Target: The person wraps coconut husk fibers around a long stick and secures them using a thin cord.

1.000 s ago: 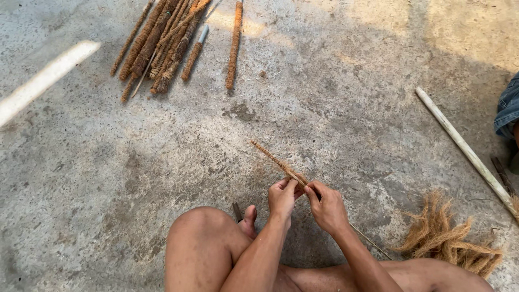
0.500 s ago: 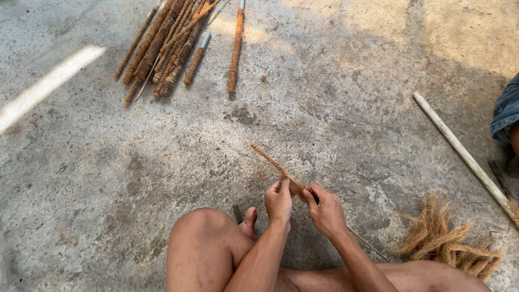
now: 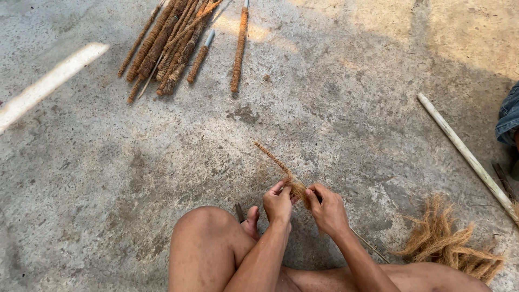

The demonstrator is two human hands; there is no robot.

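Bottom centre of the frame: a bare knee [image 3: 203,243] and a foot [image 3: 250,221] on the concrete floor [image 3: 108,178].

Just above them, the left hand [image 3: 277,204] and right hand [image 3: 328,212] sit close together, both pinching one thin stick [image 3: 275,161] wound with brown fibre. Left fingers are closed on the stick at its near end. Right fingers are closed on it just beside them, around a loose fibre tuft [image 3: 298,190] at the winding point. The wound stick slants up and left from the hands, its far end above the floor at centre frame.

Lower right: a loose fibre pile [image 3: 446,240] beside the leg.

Right edge: a pale pole [image 3: 465,154] lies diagonally.

Upper left: a bundle of wound sticks [image 3: 167,46], one single stick [image 3: 239,48] beside it. Far left: a blurred pale bar [image 3: 48,84].
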